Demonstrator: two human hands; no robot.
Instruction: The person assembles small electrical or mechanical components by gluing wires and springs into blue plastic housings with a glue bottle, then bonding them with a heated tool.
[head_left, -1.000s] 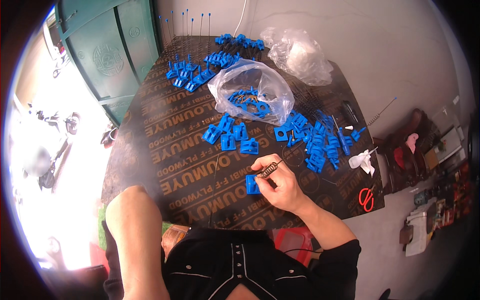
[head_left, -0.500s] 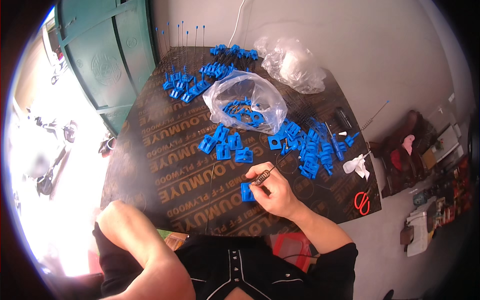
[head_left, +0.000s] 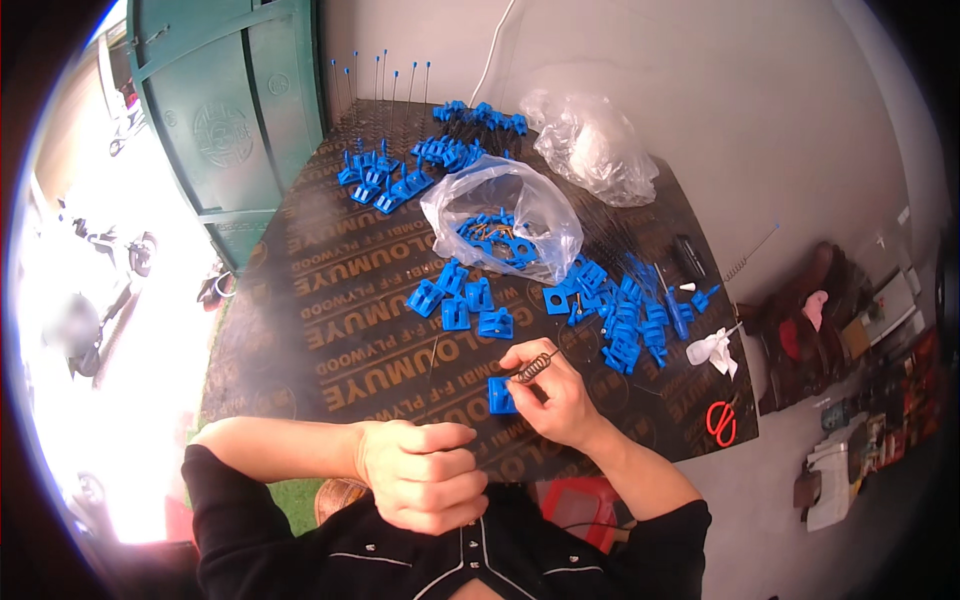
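Observation:
My right hand (head_left: 558,400) pinches a dark coiled spring (head_left: 534,368) near the table's front edge. Right under those fingers sits a small blue plastic bracket (head_left: 499,396), partly covered by them; whether the spring is joined to it I cannot tell. In front of my body, at the table's edge, my left hand (head_left: 425,478) is curled into a fist, its palm side hidden. Several loose blue brackets (head_left: 456,313) lie beyond the hands, and a pile of blue plastic parts (head_left: 625,320) lies to their right.
A clear plastic bag (head_left: 550,205) holding blue and brass-coloured pieces stands mid-table. Behind it are finished-looking blue parts (head_left: 400,185) with upright wires and a second crumpled bag (head_left: 600,155). Red-handled scissors (head_left: 721,424), white tissue (head_left: 714,352) and a blue-handled screwdriver (head_left: 676,315) lie at right.
My left arm has swung inward, bringing the closed left hand into sight near the table's front edge. My right hand still holds the spring over the blue bracket. The whole view has shifted slightly.

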